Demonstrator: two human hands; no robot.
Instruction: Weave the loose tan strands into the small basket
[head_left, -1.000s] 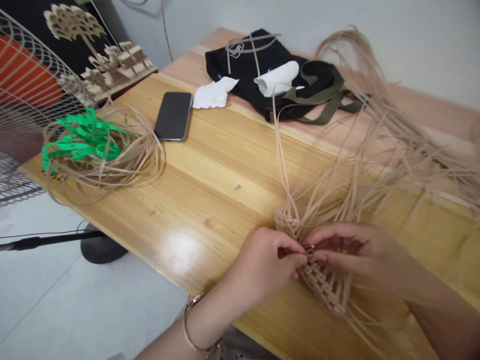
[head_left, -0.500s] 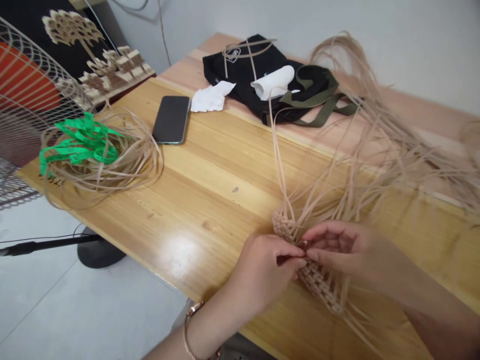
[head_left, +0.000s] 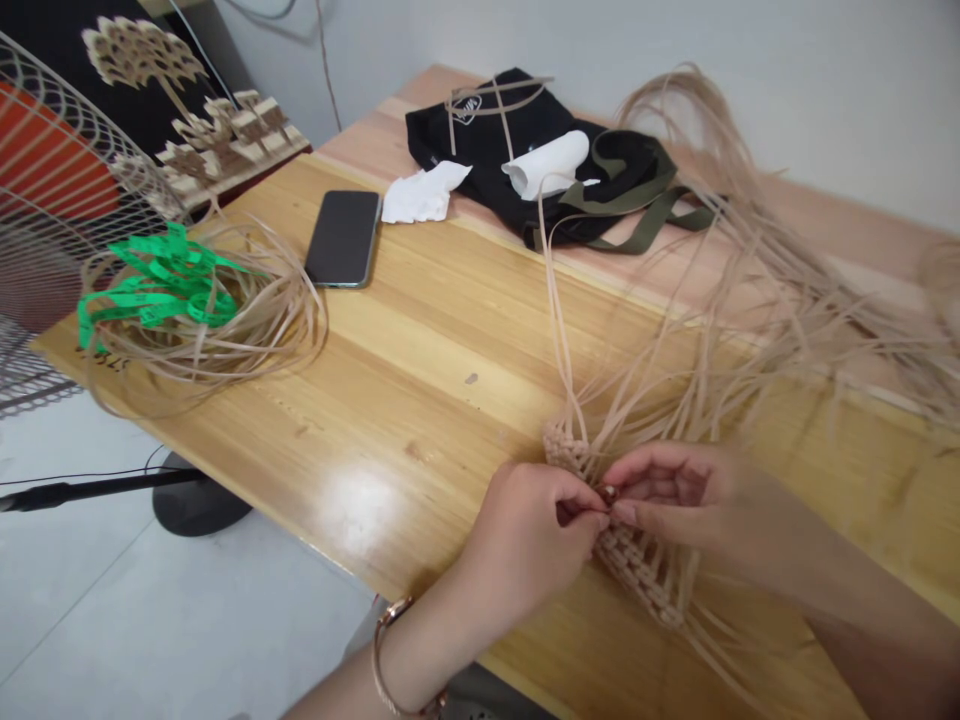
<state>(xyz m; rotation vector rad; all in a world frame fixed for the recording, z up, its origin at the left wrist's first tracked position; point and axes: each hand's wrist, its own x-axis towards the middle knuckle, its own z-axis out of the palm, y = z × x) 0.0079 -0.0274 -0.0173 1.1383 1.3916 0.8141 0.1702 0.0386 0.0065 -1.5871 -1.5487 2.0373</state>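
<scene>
Grey wall (head_left: 825, 110) backs the counter (head_left: 405, 350), where a black bag (head_left: 431, 130) bears a white roll (head_left: 550, 165), a phone (head_left: 343, 240) lies beside some torn paper (head_left: 425, 193), and green tape (head_left: 157, 280) rests on a coil (head_left: 277, 325) at the left. Close to me, toward the right, the weave (head_left: 649, 585) lies slantwise, its loose strips (head_left: 705, 390) spreading toward the far right. My left grip (head_left: 525, 530) is closed, pinching the weave partway along, and my right grip (head_left: 697, 500) has thumb and finger at that same spot, though whether they pinch a strip I cannot tell.
</scene>
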